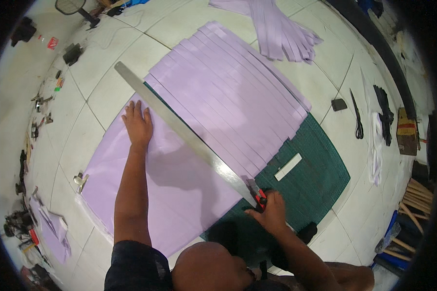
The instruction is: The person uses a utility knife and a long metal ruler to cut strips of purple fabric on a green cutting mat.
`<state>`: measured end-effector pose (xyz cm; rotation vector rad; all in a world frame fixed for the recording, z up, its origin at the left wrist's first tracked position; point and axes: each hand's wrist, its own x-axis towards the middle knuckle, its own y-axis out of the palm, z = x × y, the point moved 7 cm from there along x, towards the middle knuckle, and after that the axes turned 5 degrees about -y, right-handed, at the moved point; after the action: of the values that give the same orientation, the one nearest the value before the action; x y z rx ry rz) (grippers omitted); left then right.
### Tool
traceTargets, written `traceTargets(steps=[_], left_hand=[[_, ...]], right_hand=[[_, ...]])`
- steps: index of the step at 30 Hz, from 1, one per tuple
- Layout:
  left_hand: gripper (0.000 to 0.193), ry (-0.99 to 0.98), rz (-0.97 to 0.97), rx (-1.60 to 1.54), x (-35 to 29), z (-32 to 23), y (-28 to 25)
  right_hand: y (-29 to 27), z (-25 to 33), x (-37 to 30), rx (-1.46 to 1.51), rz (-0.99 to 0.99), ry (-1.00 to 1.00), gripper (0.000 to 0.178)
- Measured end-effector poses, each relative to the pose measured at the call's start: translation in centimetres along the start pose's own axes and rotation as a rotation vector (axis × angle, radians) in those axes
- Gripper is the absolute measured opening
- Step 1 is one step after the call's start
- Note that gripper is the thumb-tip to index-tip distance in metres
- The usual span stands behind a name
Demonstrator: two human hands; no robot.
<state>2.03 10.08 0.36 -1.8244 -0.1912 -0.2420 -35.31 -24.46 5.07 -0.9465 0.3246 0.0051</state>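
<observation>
A sheet of lilac fabric [179, 184] lies on the floor and partly over a green cutting mat [320, 155]. Across it runs a long metal ruler [179, 131], slanting from the far left to the near middle. My left hand [138, 125] is open and presses flat on the fabric, just left of the ruler. At the ruler's near end my right hand [273, 213] is closed round a red and black cutter [259, 195]; its blade tip is too small to make out. Beyond the ruler, several lilac strips [223, 97] lie side by side.
On the mat rests a small white bar [288, 167]. Black scissors [357, 116] and a dark block [339, 104] lie on the tiles to the right. More lilac strips [284, 36] are heaped at the far side. A metal clip [80, 181] grips the fabric's left edge.
</observation>
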Motion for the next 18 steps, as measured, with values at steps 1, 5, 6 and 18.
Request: traceTargets(steps=[1, 5, 6, 18], left_hand=[[0.046, -0.007, 0.003, -0.013, -0.2, 0.1, 0.1], [0.046, -0.041, 0.019, -0.060, -0.2, 0.0, 0.5], [0.046, -0.045, 0.024, -0.068, -0.2, -0.2, 0.5], [0.050, -0.109, 0.052, -0.304, -0.2, 0.2, -0.2]], right_hand=[[0.5, 0.0, -0.2, -0.023, -0.013, -0.019, 0.054], [2.3, -1.6, -0.6, 0.051, -0.032, -0.003, 0.058], [2.6, -1.8, -0.7, 0.071, -0.069, -0.029, 0.058], [4.0, -1.6, -3.6, 0.281, -0.129, -0.027, 0.057]])
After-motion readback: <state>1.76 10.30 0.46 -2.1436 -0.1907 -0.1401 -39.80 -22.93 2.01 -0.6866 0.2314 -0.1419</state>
